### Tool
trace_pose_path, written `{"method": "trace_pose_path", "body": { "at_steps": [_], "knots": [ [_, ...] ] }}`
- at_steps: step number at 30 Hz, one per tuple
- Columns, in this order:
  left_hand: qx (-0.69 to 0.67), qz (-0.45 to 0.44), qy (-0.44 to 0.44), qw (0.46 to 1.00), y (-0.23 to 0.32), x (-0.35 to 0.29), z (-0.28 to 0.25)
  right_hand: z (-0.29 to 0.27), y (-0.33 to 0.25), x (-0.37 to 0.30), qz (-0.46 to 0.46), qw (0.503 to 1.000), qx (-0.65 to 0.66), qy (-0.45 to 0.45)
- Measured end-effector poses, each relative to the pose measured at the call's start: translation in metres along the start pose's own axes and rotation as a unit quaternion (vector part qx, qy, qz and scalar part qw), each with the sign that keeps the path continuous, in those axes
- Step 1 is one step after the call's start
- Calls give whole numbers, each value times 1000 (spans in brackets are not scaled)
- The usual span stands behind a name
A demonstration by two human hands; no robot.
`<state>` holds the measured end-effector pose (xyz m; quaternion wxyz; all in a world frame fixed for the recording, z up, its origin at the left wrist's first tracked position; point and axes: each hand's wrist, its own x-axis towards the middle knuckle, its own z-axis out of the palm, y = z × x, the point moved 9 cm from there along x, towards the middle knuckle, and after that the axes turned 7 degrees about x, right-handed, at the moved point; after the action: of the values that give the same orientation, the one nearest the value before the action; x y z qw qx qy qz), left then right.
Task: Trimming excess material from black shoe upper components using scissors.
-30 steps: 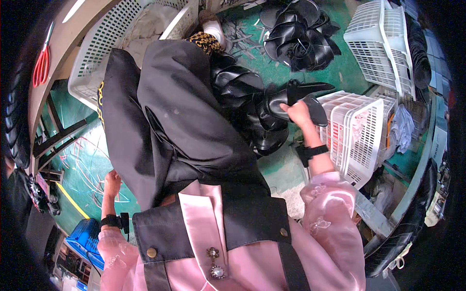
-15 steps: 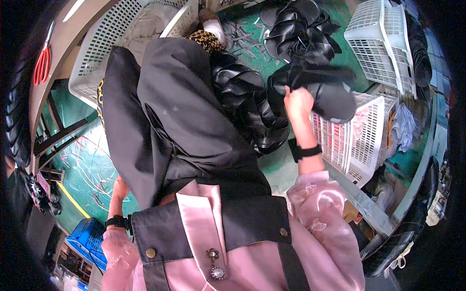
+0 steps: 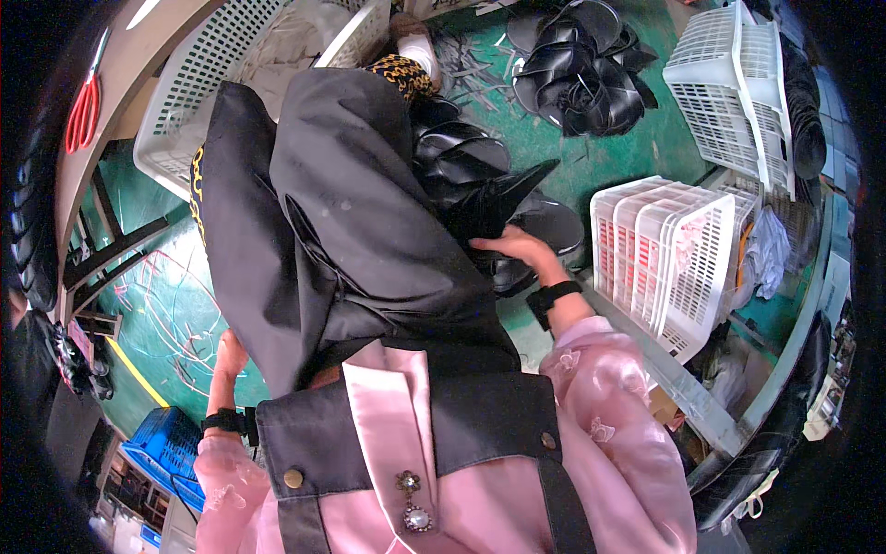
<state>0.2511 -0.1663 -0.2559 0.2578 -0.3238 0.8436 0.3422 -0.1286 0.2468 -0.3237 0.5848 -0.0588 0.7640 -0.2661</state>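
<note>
My right hand (image 3: pixel 519 247) is beside my right thigh at a pile of glossy black leather shoe uppers (image 3: pixel 464 148). Its thumb points left along the near side of a black shoe upper (image 3: pixel 552 222), and the other fingers are partly lost against the dark leather. The hand looks closed on that upper. A pointed black flap (image 3: pixel 517 189) sticks up just beyond the hand. Low beside my left thigh hangs my left hand (image 3: pixel 231 355), its fingers mostly hidden by the black trouser leg (image 3: pixel 245 240).
Another heap of black uppers (image 3: pixel 586 78) lies on the green floor ahead. White plastic baskets (image 3: pixel 637 198) stand at the right, beside a metal frame (image 3: pixel 688 388). A large white basket (image 3: pixel 171 138) is at the left, near red-handled scissors (image 3: pixel 85 111) on a table edge. Thin offcuts litter the floor.
My right hand has moved left and nearer to me, bringing black uppers from in front of the white basket to the pile beside my leg. The left hand stays low at my side.
</note>
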Motion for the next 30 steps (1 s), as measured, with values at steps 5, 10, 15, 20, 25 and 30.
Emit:
{"method": "trace_pose_path", "body": {
  "at_steps": [5,10,15,20,25,30],
  "knots": [
    [28,22,-15,999,15,13,-5,29,38,37,54,961,-155,224],
    [39,11,43,998,19,20,-43,22,37,50,113,948,-133,264],
    [-206,2,252,945,86,15,-157,-65,27,-6,69,948,44,306],
    [-155,170,171,958,311,10,-171,-116,-72,-109,-220,869,271,351],
    [-271,316,-32,909,439,15,-96,-76,-213,-201,-373,846,183,335],
    [-445,277,117,843,397,3,-129,-12,-293,-243,-434,870,33,233]
  ]
}}
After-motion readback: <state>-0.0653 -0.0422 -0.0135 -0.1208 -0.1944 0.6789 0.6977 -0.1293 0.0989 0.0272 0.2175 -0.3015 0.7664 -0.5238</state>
